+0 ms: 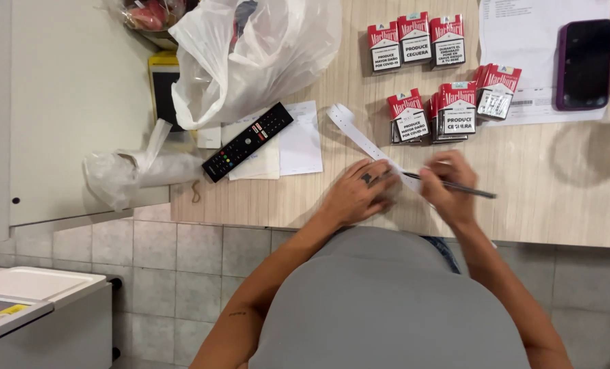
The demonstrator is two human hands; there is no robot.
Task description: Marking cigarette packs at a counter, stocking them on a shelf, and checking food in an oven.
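Head view: my right hand (450, 186) is closed around a thin dark pen (455, 186), tip toward the long white paper strip (370, 145) that runs diagonally across the wooden counter (564, 198). My left hand (357, 193) lies flat, fingers spread, pressing the near end of the strip down just beside the pen tip. To write cleanly I judge I should keep that palm firm so the curling paper cannot slide, and keep the strokes short and light on such a narrow band.

The counter's front edge sits right under my wrists, so my forearms have little support. Ahead, the red and white packs (448, 109) stand near the strip's far side, with another row (418, 41) beyond. The black remote (248, 141) on loose slips and the white plastic bag (250, 55) crowd the left; a dark phone (584, 63) rests on a printed sheet (523, 41) far right. The open room lies to my right, on bare wood.
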